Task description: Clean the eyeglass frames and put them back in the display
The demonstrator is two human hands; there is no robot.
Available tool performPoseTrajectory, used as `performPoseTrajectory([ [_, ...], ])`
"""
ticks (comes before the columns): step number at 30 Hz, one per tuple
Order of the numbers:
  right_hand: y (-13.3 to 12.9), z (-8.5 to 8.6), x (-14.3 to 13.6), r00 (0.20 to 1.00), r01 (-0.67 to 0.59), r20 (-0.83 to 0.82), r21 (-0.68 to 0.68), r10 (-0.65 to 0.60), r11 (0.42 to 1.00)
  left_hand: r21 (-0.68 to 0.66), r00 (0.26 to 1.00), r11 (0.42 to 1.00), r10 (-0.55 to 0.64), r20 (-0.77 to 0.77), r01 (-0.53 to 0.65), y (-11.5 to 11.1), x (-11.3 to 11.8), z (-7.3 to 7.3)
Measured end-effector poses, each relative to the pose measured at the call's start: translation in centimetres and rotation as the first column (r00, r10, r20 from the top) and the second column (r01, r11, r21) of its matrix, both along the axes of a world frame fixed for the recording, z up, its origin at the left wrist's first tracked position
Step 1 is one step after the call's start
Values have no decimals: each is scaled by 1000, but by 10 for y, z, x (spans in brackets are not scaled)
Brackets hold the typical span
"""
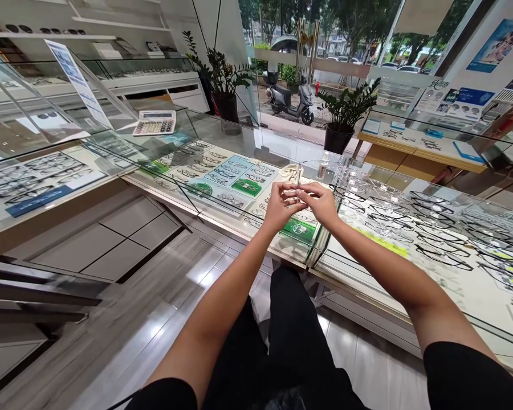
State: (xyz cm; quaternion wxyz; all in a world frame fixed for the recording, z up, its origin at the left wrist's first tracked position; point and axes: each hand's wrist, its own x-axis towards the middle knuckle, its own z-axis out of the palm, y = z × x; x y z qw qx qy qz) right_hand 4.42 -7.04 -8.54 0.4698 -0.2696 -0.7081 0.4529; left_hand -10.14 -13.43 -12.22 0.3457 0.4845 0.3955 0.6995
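My left hand and my right hand meet above the glass counter, fingertips pinched together. Between them is a thin, dark, upright piece, which looks like a pair of eyeglasses seen edge-on; the fingers cover most of it. Just behind the hands, a crumpled cream cloth lies on the glass. To its right stands a small clear spray bottle. Under the glass, below my hands, a green card is partly visible.
Rows of eyeglass frames fill the right display case, and more lie on cards in the middle case. A calculator rests on the counter at left. Potted plants and a glass door stand beyond. Tiled floor lies below.
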Motion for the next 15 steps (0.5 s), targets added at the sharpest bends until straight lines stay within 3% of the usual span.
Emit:
performPoseTrajectory([
  [3, -10, 0, -2, 1000, 27, -6, 28, -27, 999, -27, 999, 1000, -3, -44, 1, -6, 3, 6],
  [5, -17, 4, 0, 999, 35, 5, 108, -36, 994, 17, 988, 997, 82, -132, -81, -22, 3, 4],
  [7, -23, 10, 4, 995, 96, 13, 239, -102, 966, 98, 923, 961, 274, -272, -257, -52, 1, -11],
  [9, -25, 13, 8, 979, 185, 14, 374, -205, 909, 16, 822, 884, 441, -361, -467, -95, -1, -40],
  [10, -24, 13, 10, 969, 217, 16, 424, -247, 879, -157, 793, 843, 398, -461, -514, -118, 0, -59],
  [11, -23, 11, 12, 961, 237, 20, 458, -276, 857, -378, 791, 785, 220, -571, -491, -142, 1, -79],
  [13, -20, 4, 12, 954, 246, 32, 482, -298, 841, -569, 805, 691, 32, -592, -446, -180, 6, -114],
  [15, -18, -6, 11, 955, 241, 32, 487, -293, 839, -698, 814, 613, -148, -561, -369, -201, 11, -137],
])
